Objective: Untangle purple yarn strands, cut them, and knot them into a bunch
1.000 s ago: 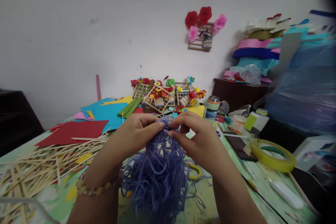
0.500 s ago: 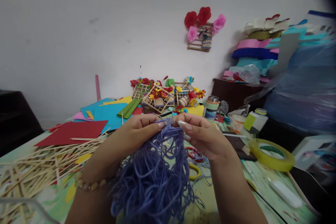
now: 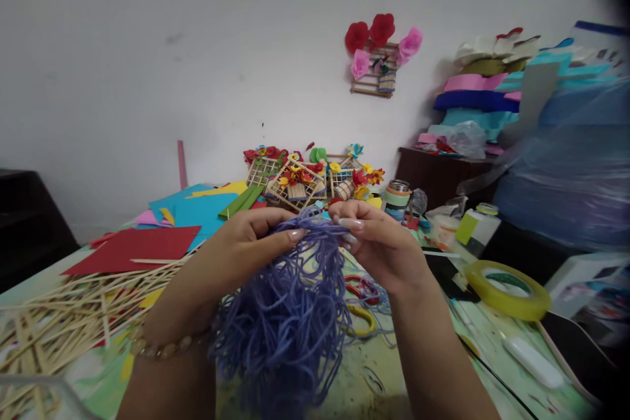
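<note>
A loose, tangled bundle of purple-blue yarn (image 3: 290,315) hangs in front of me above the table. My left hand (image 3: 260,233) is closed on its upper part, the thumb pressed over the strands. Opposite it, my right hand (image 3: 374,236) pinches strands at the top right of the bundle between thumb and fingers. A short stretch of yarn spans the gap between the two hands. Behind the bundle, scissors with a yellow handle loop (image 3: 363,320) and a red one (image 3: 361,289) lie partly covered, with more yarn strands beside them.
Thin wooden sticks (image 3: 59,321) are heaped at left, near red card (image 3: 138,249) and blue paper (image 3: 197,213). Small lattice frames with paper flowers (image 3: 298,187) stand at the wall. To the right are a jar (image 3: 398,200), a tape roll (image 3: 509,289) and a white stick-shaped object (image 3: 534,362).
The hanging yarn has swung slightly and its right side has drawn in, showing more of the scissors' handles. Both hands keep hold, the right one shifting a little.
</note>
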Tool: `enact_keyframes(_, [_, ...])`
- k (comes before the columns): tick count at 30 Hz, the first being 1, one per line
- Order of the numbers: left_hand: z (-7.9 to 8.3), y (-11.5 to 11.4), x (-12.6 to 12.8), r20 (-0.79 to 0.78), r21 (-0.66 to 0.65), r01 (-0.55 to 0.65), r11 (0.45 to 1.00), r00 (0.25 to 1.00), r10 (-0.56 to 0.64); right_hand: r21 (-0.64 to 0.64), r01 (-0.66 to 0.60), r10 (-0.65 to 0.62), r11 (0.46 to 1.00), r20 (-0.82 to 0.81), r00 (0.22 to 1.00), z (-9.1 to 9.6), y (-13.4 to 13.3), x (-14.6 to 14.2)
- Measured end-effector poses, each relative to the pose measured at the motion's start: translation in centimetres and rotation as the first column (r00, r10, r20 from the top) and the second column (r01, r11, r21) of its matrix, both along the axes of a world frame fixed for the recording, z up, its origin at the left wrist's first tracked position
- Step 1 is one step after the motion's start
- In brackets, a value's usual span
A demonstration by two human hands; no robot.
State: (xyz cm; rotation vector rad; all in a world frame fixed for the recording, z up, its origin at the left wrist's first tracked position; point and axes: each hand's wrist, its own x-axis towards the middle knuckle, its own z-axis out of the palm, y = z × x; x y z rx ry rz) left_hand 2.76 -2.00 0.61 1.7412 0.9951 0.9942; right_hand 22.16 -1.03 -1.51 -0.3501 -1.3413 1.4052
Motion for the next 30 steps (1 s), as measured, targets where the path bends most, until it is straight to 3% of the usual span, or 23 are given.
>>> enact_keyframes(3, [0.1, 0.1, -0.3, 0.018, -0.005, 0.0, 1.0, 1.0, 0.0, 0.187, 0.078, -0.103, 0.979, 0.131, 0.986, 0.0, -0.1, 0.4])
enact_keyframes(7, [0.3, 0.1, -0.4, 0.015, -0.036, 0.04, 0.999, 0.999, -0.04, 0.429, 0.09, -0.252, 0.899, 0.336, 0.908, 0.4, -0.8, 1.2])
enact_keyframes(11, [0.4, -0.3, -0.1, 0.037, -0.081, 0.067, 0.994, 0.997, -0.064, 0.556, 0.19, -0.438, 0.809, 0.355, 0.826, 1.0, -1.6, 2.0])
enact_keyframes(14, [0.4, -0.6, 0.1, 0.023, -0.065, 0.085, 0.994, 0.996, -0.084, 0.567, 0.256, -0.498, 0.783, 0.324, 0.804, 1.2, -1.9, 2.2])
enact_keyframes(19, [0.2, -0.5, 0.3, -0.058, -0.048, 0.075, 0.996, 0.995, -0.077, 0.462, 0.3, -0.486, 0.835, 0.364, 0.794, 1.1, -2.4, 1.7])
enact_keyframes(25, [-0.3, -0.2, 0.6, -0.09, -0.021, 0.048, 0.999, 0.995, -0.049, 0.492, 0.26, -0.49, 0.831, 0.426, 0.761, 1.0, -2.2, 1.5])
enact_keyframes(30, [-0.4, 0.2, 0.7, -0.103, -0.041, 0.067, 0.997, 0.992, -0.071, 0.428, 0.265, -0.441, 0.864, 0.388, 0.809, 1.1, -1.9, 1.4])
